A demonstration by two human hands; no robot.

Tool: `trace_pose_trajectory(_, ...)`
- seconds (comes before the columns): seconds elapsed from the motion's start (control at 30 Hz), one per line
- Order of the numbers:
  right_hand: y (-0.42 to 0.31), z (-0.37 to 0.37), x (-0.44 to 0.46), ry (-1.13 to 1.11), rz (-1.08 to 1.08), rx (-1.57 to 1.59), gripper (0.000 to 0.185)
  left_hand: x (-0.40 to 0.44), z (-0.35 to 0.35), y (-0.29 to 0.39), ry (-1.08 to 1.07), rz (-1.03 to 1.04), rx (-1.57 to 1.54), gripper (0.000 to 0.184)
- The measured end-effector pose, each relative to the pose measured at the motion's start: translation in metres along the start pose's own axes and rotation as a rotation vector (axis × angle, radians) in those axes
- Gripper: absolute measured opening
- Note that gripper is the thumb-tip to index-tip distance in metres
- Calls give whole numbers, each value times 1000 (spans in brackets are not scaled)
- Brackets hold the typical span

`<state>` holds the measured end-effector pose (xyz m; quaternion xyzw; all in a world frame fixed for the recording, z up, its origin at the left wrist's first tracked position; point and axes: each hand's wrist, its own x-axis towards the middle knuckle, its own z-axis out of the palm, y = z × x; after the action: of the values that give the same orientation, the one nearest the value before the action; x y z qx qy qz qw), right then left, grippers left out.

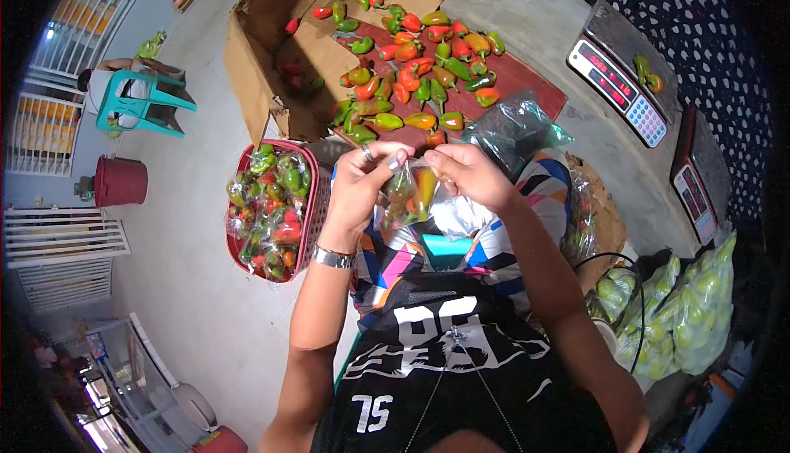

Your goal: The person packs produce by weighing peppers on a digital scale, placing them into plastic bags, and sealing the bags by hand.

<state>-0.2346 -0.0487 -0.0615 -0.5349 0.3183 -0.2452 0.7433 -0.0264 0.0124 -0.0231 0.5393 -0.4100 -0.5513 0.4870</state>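
Observation:
Above my lap hangs a clear plastic bag with a few green and orange peppers inside. My left hand pinches one top corner of it, thumb against fingers. The other top corner is gripped by my right hand, so the bag's mouth is drawn together between the two. Just beyond my hands, loose red, green and orange peppers are spread over a dark red board. To my left a pink basket holds several bagged peppers.
Opened cardboard borders the board on the left. A stack of clear plastic bags lies at its right edge. Two digital scales stand at right, one with peppers on it. Bags of green produce sit at lower right; a teal chair stands far left.

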Motion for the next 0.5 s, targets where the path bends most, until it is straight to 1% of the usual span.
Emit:
trace_pose_trajectory(0.07,4,3,5,37,53,-108,36,-3,0,-5,32,54,113,12)
trace_pose_trajectory(0.1,2,7,5,54,75,-57,36,-4,-3,-10,57,22,261,11)
trace_pose_trajectory(0.13,-3,11,6,70,97,-6,37,-7,-3,-14,69,46,380,12)
trace_pose_trajectory(0.2,-6,22,9,119,138,84,38,-8,2,-17,156,7,528,13)
trace_pose_trajectory(0.27,-5,43,9,188,175,163,38,-3,12,-15,282,39,525,14)
trace_pose_trajectory(0.3,-8,58,5,249,136,227,38,1,20,-12,345,56,521,15)
trace_pose_trajectory(0.33,-5,71,2,288,82,381,36,5,29,-10,409,71,516,16)
trace_pose_trajectory(0.37,-1,82,-2,326,28,535,34,10,41,-5,454,92,439,17)
trace_pose_trajectory(0.4,2,89,-6,363,-27,690,32,13,50,4,410,25,288,14)
trace_pose_trajectory(0.43,2,87,-10,309,-29,869,29,16,57,8,321,10,138,12)
trace_pose_trajectory(0.47,3,84,-16,286,-20,983,31,18,61,13,230,-5,-11,10)
trace_pose_trajectory(0.5,6,75,-22,72,-116,1023,32,18,65,24,103,-98,-241,7)
